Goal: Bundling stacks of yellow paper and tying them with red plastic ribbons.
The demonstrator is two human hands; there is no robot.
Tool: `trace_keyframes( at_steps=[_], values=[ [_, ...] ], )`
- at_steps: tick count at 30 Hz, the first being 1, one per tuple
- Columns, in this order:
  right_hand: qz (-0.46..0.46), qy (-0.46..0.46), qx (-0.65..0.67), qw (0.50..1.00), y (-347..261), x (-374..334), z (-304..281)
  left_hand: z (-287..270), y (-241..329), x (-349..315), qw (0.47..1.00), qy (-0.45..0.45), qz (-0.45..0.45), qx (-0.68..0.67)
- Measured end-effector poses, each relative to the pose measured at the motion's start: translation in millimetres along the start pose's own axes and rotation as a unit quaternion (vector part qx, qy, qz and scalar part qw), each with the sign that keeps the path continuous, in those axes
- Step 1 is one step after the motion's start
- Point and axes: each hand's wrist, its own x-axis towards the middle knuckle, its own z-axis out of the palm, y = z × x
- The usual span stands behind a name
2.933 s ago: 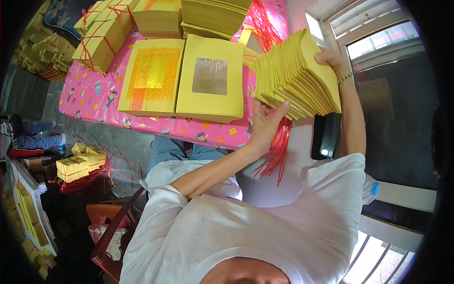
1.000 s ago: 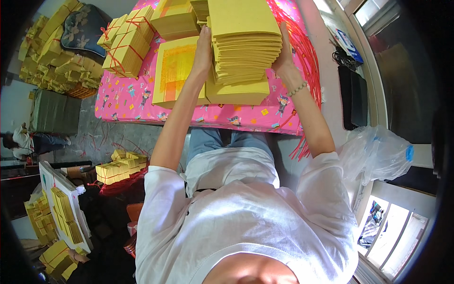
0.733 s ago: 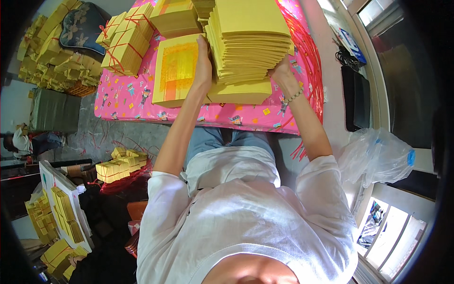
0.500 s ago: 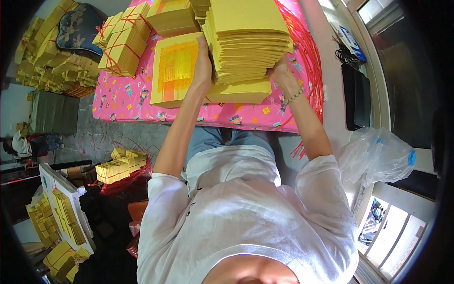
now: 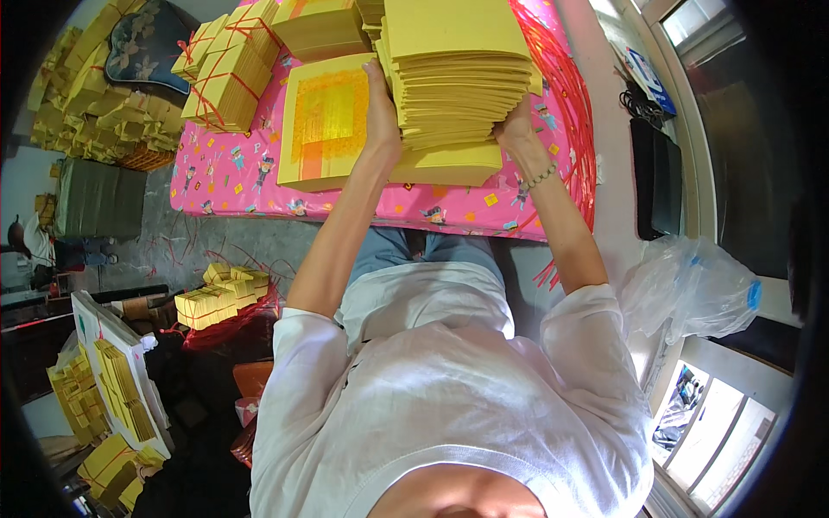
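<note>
A tall stack of yellow paper (image 5: 458, 69) stands between my two hands, its layers fanned unevenly toward me. My left hand (image 5: 382, 112) presses along its left side, thumb up. My right hand (image 5: 516, 129) grips its lower right side, with the fingers mostly hidden behind the paper. More yellow paper (image 5: 453, 164) lies under the stack. To the left is a yellow paper pile (image 5: 332, 112) with an orange and gold printed square on top. All of it rests on a pink patterned table cover (image 5: 242, 186).
Bundles of yellow paper tied with red string (image 5: 229, 82) sit at the table's left. Red strips (image 5: 574, 112) hang along the right edge. A clear plastic bag (image 5: 691, 289) is by the window. At far left, a person (image 5: 39, 242) is near heaped yellow bundles (image 5: 95, 112).
Both hands keep hold of the stack. My left hand has shifted slightly right along its side; the whole view has moved a little.
</note>
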Motion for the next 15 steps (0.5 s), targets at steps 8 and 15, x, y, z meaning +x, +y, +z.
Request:
trace_keyframes(
  at_steps=[8,15],
  values=[
    [0.000,0.003,0.050,0.999,-4,0,9,-8,-7,7,0.998,-0.013,0.004,-0.057],
    [-0.013,-0.021,-0.011,1.000,5,3,-5,-17,6,3,0.999,-0.004,-0.033,0.013]
  ],
)
